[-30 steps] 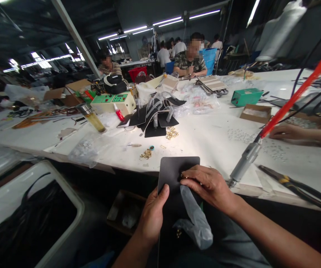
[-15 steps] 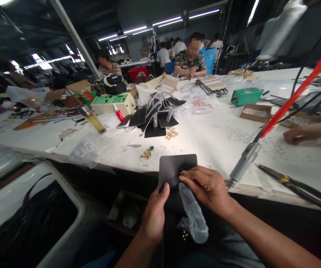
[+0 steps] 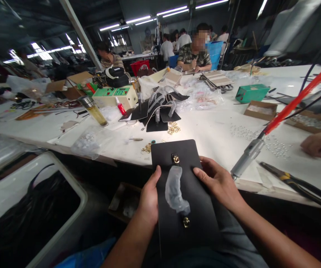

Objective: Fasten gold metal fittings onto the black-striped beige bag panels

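Between my two hands is a flat black panel [image 3: 199,208], tilted up in front of my lap. Down its middle runs a handle wrapped in clear plastic [image 3: 173,188], with a gold metal fitting [image 3: 175,159] at the upper end and another gold fitting [image 3: 186,222] at the lower end. My left hand [image 3: 149,197] grips the left edge, thumb on the face. On the right edge, my right hand [image 3: 219,180] has its thumb on the front and its fingers partly hidden behind.
Gold fittings [image 3: 174,128] and similar black panels [image 3: 157,125] lie on the white table [image 3: 205,126]. At right are a screwdriver [image 3: 248,156] on a red cord, pliers [image 3: 297,182] and a co-worker's hand [image 3: 318,143]. A white bin [image 3: 83,193] stands at left.
My right hand has left the upper fitting and moved to the panel's right edge. The panel has turned to face me, showing both fittings. The co-worker's hand has shifted right and down.
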A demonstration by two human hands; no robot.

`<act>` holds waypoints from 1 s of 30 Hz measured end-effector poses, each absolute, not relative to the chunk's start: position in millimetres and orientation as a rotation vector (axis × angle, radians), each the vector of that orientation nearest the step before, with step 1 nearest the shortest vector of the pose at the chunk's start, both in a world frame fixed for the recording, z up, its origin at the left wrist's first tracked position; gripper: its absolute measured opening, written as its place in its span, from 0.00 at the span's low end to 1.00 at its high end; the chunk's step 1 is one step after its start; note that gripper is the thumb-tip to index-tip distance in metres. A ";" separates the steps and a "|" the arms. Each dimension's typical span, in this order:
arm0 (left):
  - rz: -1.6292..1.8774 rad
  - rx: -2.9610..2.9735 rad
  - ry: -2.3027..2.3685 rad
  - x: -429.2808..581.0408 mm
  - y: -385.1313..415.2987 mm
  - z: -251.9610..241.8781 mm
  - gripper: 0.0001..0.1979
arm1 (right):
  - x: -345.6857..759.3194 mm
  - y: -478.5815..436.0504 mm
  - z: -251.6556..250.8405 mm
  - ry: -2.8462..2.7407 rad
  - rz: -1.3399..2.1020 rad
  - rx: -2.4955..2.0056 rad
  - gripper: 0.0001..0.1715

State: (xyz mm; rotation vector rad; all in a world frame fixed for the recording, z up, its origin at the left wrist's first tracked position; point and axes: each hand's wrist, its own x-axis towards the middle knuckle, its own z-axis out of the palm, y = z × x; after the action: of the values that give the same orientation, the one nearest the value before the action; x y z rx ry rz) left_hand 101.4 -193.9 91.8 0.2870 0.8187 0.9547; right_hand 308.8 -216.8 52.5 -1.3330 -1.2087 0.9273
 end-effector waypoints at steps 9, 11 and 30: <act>0.829 0.402 0.837 98.4 -216.1 71.7 0.21 | 311.5 -197.9 60.2 -1.049 0.831 -1.346 0.28; 0.886 0.415 0.852 97.9 -216.6 73.9 0.21 | 311.3 -210.0 61.4 -1.276 0.425 -1.383 0.21; 1.184 0.543 1.143 105.7 -212.7 75.7 0.24 | 276.9 -248.9 54.9 -1.677 0.501 -1.247 0.04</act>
State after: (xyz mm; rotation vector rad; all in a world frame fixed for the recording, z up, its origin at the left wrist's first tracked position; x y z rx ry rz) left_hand 105.7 -212.7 75.7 0.5427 1.1433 1.1842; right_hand 276.9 -248.9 54.9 -1.2467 -1.6775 0.5010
